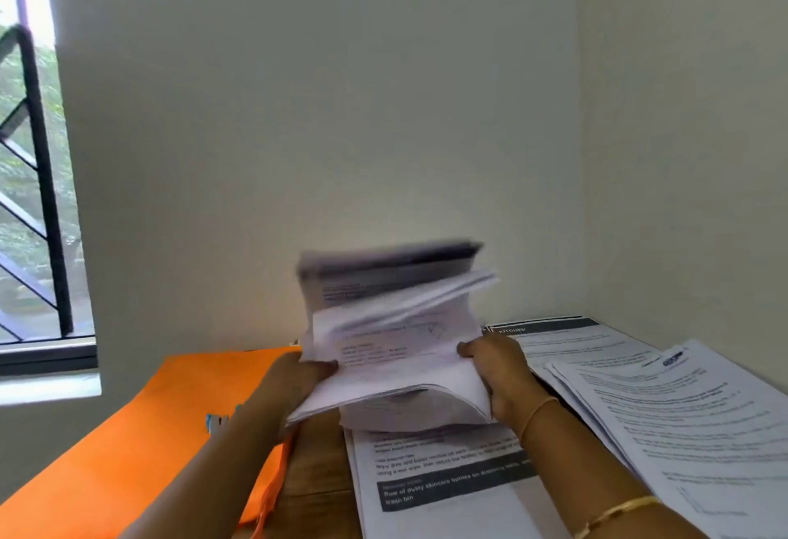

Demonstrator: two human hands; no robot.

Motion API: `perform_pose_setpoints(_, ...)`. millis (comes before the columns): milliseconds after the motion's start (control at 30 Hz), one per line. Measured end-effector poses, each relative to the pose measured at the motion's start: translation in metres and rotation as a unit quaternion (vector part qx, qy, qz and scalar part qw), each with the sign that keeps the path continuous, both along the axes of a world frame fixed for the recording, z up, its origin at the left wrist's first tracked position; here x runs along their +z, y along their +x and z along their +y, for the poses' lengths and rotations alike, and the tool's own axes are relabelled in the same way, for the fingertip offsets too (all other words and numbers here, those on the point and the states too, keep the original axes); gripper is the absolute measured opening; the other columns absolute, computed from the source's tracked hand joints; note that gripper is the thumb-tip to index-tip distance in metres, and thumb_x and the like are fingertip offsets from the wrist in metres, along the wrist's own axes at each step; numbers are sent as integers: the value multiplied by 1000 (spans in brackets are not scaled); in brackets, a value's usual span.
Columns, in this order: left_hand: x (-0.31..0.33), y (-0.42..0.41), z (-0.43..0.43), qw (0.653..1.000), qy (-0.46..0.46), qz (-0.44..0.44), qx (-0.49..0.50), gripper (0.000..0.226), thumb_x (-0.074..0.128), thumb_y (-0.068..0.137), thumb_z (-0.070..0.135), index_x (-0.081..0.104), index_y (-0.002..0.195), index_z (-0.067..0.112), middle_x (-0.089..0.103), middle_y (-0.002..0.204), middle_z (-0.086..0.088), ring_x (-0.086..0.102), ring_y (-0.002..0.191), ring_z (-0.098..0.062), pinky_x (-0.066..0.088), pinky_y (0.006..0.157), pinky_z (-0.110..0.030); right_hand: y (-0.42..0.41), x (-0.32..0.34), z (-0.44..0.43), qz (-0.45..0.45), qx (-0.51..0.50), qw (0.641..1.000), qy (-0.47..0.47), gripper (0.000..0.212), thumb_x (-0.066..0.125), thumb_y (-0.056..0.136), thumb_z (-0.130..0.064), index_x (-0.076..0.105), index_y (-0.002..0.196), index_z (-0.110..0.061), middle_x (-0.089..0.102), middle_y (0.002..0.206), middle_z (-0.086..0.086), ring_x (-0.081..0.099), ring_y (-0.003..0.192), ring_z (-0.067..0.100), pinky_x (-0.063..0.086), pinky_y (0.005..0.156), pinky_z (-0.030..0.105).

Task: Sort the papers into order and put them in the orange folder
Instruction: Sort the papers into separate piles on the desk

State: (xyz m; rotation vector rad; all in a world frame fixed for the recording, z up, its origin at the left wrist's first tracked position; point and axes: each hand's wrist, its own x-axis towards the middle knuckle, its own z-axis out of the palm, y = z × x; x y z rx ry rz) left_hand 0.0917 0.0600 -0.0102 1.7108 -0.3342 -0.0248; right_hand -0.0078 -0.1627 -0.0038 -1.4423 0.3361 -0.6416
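folder [128, 432] left, held stack [396, 346] centre, sheets [682, 419] right

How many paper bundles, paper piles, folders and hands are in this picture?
paper bundle, held up in both hands: 1
paper piles lying flat: 3 (front, right, back)
orange folder: 1
hands: 2 (left hand, right hand)
Total: 7

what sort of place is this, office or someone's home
Likely a corner of a room at home or in a small office, hard to say which: a wooden table set against plain walls, a barred window with trees outside, and printed sheets spread beside an orange folder.
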Motion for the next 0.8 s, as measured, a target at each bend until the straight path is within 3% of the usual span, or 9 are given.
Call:
perform_pose_setpoints(67,0,-3,0,998,-37,27,-45,16,62,90,8,62,105,3,68,102,-21,65,90,-38,53,82,-49,3,-2,-4,22,-9,1000,-17,9,59,84,-1,62,88,-8,64,104,20,61,93,31,52,87,42)
perform_pose_setpoints(200,5,-16,6,990,-99,33,-99,21,55,94,9,55,115,9,70,103,-11,70,83,-26,57,61,-34,3,-1,3,13,11,1000,-22,19,53,89,2,61,100,-12,63,96,9,60,87,28,50,77,32)
perform_pose_setpoints(267,6,-21,8,984,-126,38,-116,24,53,94,11,52,118,14,69,105,-10,71,82,-24,58,57,-32,3,-2,6,-4,4,999,-40,22,53,90,-2,61,106,-15,64,103,8,61,92,28,53,84,36)
perform_pose_setpoints(367,6,-22,10,966,-186,46,-176,35,54,92,10,49,126,17,68,113,-12,68,96,-31,59,71,-43,0,-2,8,-39,1,998,-43,19,55,92,-7,62,105,-18,66,106,4,62,98,26,51,93,41)
perform_pose_setpoints(467,8,-26,11,952,-202,47,-225,46,57,85,10,49,128,21,67,116,-13,66,103,-34,57,78,-48,-3,-1,10,-70,14,996,-54,24,56,93,-12,61,116,-14,66,111,3,62,102,22,48,97,40)
perform_pose_setpoints(600,7,-31,7,959,-199,11,-200,38,53,90,7,51,125,20,69,109,-12,69,92,-29,59,68,-41,0,-4,12,-65,38,994,-80,32,56,94,-16,55,126,-15,64,119,2,59,110,21,44,103,42)
perform_pose_setpoints(800,8,-29,9,960,-212,-48,-176,42,49,92,7,47,132,19,70,108,-8,70,91,-26,58,65,-37,3,-3,9,-62,70,996,1,40,59,92,-20,46,130,-18,63,119,6,60,109,25,45,101,45)
